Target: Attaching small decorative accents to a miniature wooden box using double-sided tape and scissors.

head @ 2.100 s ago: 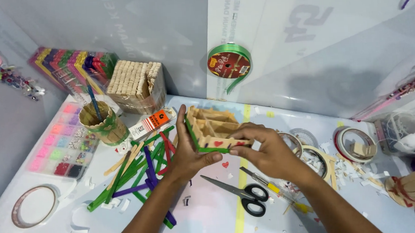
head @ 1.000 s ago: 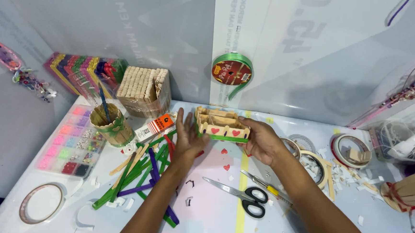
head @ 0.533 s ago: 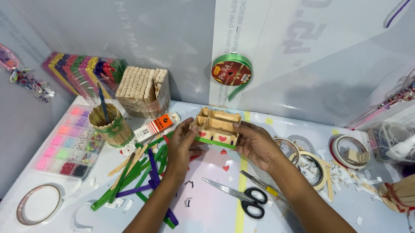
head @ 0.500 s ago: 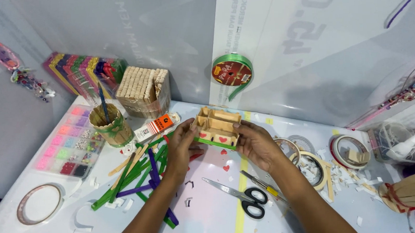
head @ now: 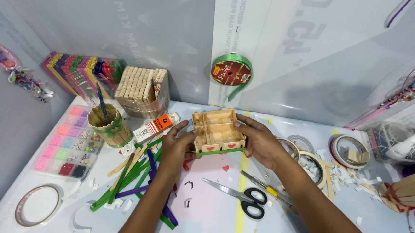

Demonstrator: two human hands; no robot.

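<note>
Gripping a small box of craft sticks (head: 218, 131) from both sides, the left hand (head: 177, 149) clasps its left end and the right hand (head: 259, 141) its right end, just above the white counter (head: 209, 217). Red hearts and a green strip mark its front face; whether it touches the counter is hard to tell. Black-handled scissors (head: 236, 199) lie near, loose coloured sticks (head: 134, 176) beside the left wrist, a stick-clad cup (head: 108, 128) beyond.

Left hand (head: 175, 149): bare, no glove, ring or watch visible
Right hand (head: 258, 141): bare, nothing worn on fingers or wrist
Forearms: both uncovered up to the frame's lower edge, no sleeves in view
</note>
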